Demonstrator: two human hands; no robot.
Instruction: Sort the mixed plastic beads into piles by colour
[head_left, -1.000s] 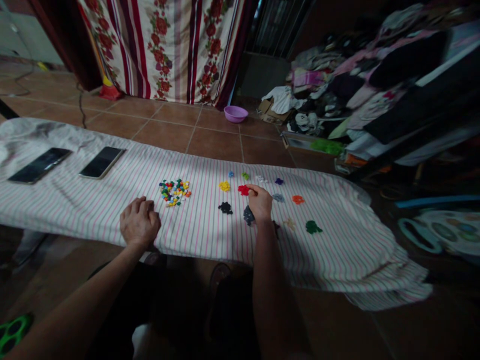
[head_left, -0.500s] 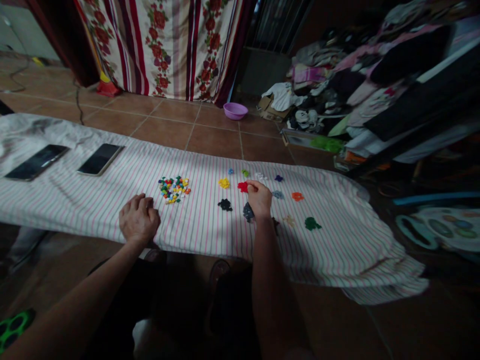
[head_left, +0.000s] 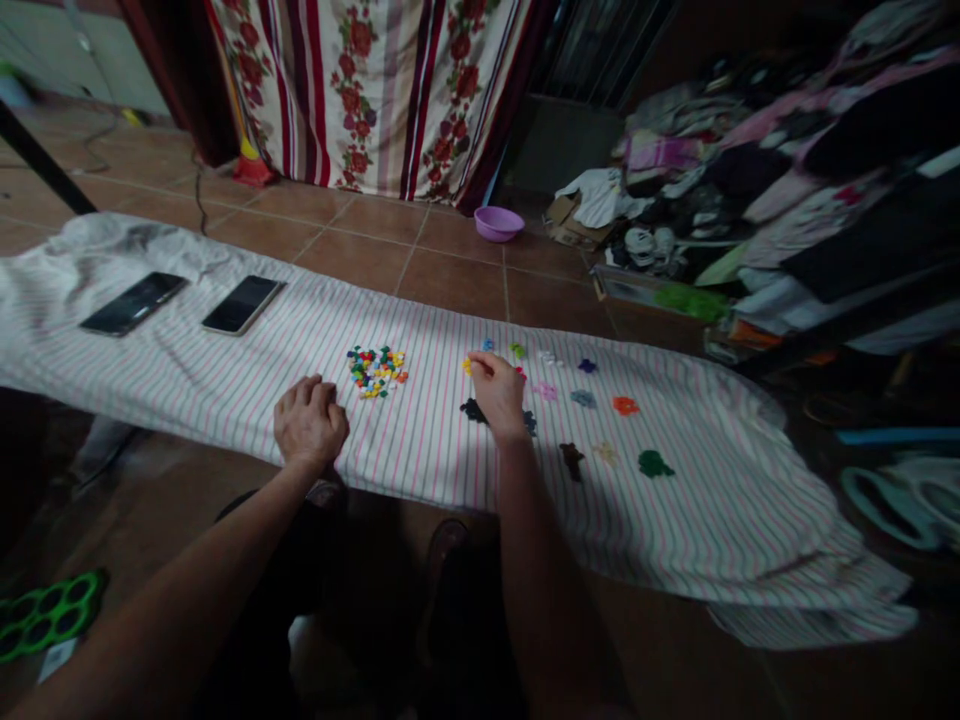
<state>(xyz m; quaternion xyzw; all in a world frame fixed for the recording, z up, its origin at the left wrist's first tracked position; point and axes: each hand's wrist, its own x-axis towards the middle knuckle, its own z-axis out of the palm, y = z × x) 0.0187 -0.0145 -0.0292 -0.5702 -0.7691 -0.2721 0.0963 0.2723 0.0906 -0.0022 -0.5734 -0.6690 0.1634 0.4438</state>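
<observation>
- My right hand (head_left: 497, 392) is over the small coloured piles, its fingers curled and the thumb and fingertip brought close together, as if to deal with one tiny piece; whether anything is pinched there, I cannot tell.
- The yellow pile (head_left: 466, 366) lies at my right fingertips, about ten o'clock from that hand.
- My left hand (head_left: 311, 422) rests on the striped cloth (head_left: 420, 440), fingers loosely bent, probably to steady me.
- At two o'clock from my left hand, just beyond it, sits the mixed pile (head_left: 377, 371), within easy reach of either hand.
- The single-colour piles lie apart, presumably so colours don't mingle: from my right hand, pink (head_left: 547, 391) is at three o'clock, dark green (head_left: 656, 463) at four.
- Two phones lie flat from my left hand, the nearer phone (head_left: 244, 304) at eleven o'clock, the farther phone (head_left: 133, 304) at ten, well away from the bits.
- My right hand partly hides the yellow, black (head_left: 472, 410), red (head_left: 521, 374) and dark grey (head_left: 529, 423) piles.
- My left palm is out of sight, so I can't tell if anything is under it.
- Dim light blurs the single pieces; I cannot make out their shape.
</observation>
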